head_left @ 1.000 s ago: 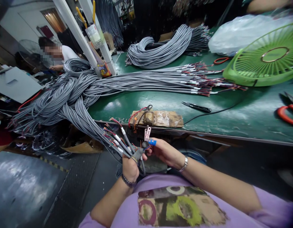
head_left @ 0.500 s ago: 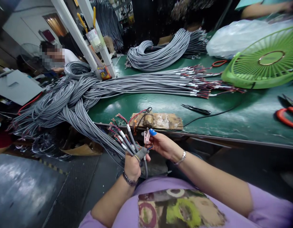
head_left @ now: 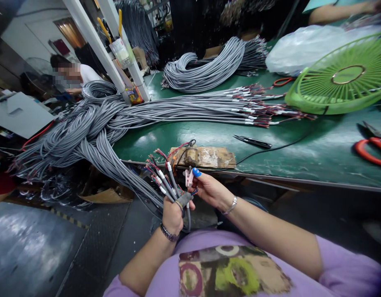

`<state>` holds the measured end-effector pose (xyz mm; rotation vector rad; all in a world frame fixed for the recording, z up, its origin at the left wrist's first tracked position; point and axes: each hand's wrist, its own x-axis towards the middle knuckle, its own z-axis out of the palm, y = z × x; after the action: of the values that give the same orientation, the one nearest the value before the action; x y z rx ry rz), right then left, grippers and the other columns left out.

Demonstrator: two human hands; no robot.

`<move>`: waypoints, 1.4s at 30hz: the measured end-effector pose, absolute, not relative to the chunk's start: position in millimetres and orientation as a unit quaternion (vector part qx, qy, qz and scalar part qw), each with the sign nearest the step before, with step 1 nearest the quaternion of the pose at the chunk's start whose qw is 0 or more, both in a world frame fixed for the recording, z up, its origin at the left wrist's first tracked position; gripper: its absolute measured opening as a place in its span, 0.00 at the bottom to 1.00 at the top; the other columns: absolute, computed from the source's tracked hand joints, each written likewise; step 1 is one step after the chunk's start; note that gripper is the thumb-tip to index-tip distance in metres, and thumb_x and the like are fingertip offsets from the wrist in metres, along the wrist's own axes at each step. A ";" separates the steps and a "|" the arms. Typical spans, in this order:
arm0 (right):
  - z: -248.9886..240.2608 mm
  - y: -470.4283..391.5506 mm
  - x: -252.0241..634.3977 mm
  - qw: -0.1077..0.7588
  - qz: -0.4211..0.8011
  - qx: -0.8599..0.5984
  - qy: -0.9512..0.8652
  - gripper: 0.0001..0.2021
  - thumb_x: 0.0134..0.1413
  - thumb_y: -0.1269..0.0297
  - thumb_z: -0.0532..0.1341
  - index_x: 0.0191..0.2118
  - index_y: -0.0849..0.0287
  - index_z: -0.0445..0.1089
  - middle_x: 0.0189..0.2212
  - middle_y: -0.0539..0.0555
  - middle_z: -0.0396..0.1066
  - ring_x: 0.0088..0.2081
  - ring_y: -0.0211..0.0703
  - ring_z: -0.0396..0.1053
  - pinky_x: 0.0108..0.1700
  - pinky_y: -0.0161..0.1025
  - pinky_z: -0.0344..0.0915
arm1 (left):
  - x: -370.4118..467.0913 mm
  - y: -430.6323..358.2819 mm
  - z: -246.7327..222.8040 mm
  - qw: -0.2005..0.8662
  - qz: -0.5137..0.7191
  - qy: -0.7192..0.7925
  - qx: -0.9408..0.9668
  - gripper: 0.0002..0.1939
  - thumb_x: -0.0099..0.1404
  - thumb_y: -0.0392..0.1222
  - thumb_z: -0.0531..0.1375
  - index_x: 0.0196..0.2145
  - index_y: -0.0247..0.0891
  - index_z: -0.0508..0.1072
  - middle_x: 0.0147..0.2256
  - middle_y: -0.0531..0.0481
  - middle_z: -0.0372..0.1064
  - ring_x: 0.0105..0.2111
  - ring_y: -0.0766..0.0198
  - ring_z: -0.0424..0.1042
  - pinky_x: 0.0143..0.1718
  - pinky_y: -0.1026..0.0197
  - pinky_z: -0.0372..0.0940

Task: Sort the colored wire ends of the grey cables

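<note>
Grey cable ends (head_left: 171, 189) sit off the surface's (head_left: 178, 134) near edge, left hand (head_left: 172, 216) clamped round them. The grip itself is mostly hidden by palm and a grey thumb cover (head_left: 184, 199); can't count the cables. Long axis slanted: stripped tips point up and slightly left, away from the wearer, fanned. Where they bend inside the hand is hidden. Right hand (head_left: 210, 192), fingers together, pinches a pale pink clip (head_left: 189, 178), roughly upright; fingertips behind it and thin wires there hard to make out. Beyond: wooden block (head_left: 213, 157), black snips (head_left: 252, 141). Green fan (head_left: 342, 78) and red-handled scissors (head_left: 371, 148) cut off at right edge.
</note>
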<state>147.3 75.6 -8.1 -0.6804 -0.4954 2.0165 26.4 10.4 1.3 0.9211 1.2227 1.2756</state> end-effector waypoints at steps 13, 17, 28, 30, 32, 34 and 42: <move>-1.5 76.5 156.1 0.389 0.849 -0.286 -0.214 0.10 0.55 0.58 0.63 0.33 0.61 0.72 0.26 0.51 0.70 0.28 0.36 0.67 0.31 0.34 0.65 | 21.0 -8.8 2.0 0.532 0.558 0.506 0.387 0.13 0.56 0.45 0.65 0.19 0.35 0.74 0.16 0.51 0.69 0.19 0.68 0.66 0.25 0.65 0.60; -5.0 73.5 153.9 0.432 0.794 -0.331 -0.270 0.16 0.49 0.51 0.65 0.30 0.61 0.71 0.25 0.51 0.70 0.26 0.35 0.64 0.30 0.34 0.64 | 21.9 -9.1 3.6 0.511 0.575 0.516 0.376 0.15 0.56 0.46 0.64 0.17 0.35 0.73 0.16 0.51 0.68 0.20 0.67 0.66 0.25 0.65 0.59; -10.1 76.3 142.6 0.449 0.808 -0.299 -0.236 0.20 0.45 0.45 0.66 0.29 0.61 0.72 0.23 0.52 0.70 0.25 0.36 0.65 0.28 0.34 0.63 | 31.8 3.1 6.1 0.500 0.577 0.536 0.361 0.14 0.55 0.43 0.63 0.16 0.36 0.73 0.16 0.51 0.68 0.20 0.67 0.66 0.26 0.64 0.59; -9.7 78.4 140.7 0.448 0.819 -0.288 -0.212 0.19 0.47 0.47 0.66 0.30 0.61 0.73 0.25 0.53 0.72 0.25 0.36 0.65 0.28 0.35 0.64 | 32.1 3.4 5.1 0.500 0.575 0.537 0.363 0.14 0.55 0.43 0.63 0.16 0.36 0.73 0.16 0.51 0.68 0.20 0.66 0.66 0.26 0.64 0.59; -9.6 80.1 138.5 0.457 0.820 -0.284 -0.194 0.18 0.47 0.48 0.67 0.30 0.61 0.73 0.24 0.53 0.72 0.23 0.35 0.65 0.28 0.34 0.64 | 32.2 3.1 4.2 0.499 0.572 0.540 0.364 0.14 0.55 0.43 0.63 0.16 0.36 0.72 0.15 0.51 0.67 0.19 0.67 0.65 0.26 0.64 0.59; -9.4 80.9 136.4 0.467 0.816 -0.289 -0.178 0.18 0.45 0.49 0.68 0.29 0.61 0.73 0.24 0.52 0.72 0.23 0.35 0.64 0.27 0.33 0.63 | 32.4 2.7 3.8 0.496 0.568 0.546 0.365 0.14 0.54 0.44 0.64 0.15 0.36 0.72 0.15 0.51 0.67 0.19 0.67 0.65 0.26 0.64 0.60; -6.8 72.7 148.7 0.405 0.843 -0.275 -0.223 0.24 0.48 0.41 0.61 0.30 0.62 0.72 0.24 0.52 0.71 0.25 0.35 0.66 0.27 0.32 0.65 | 29.9 -0.6 -0.6 0.489 0.571 0.547 0.367 0.15 0.55 0.45 0.64 0.16 0.36 0.72 0.16 0.51 0.67 0.19 0.67 0.65 0.26 0.64 0.60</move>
<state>148.7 72.7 -6.8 -0.6932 -0.5620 2.1272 29.9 -0.6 -0.6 0.8928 1.3299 1.3872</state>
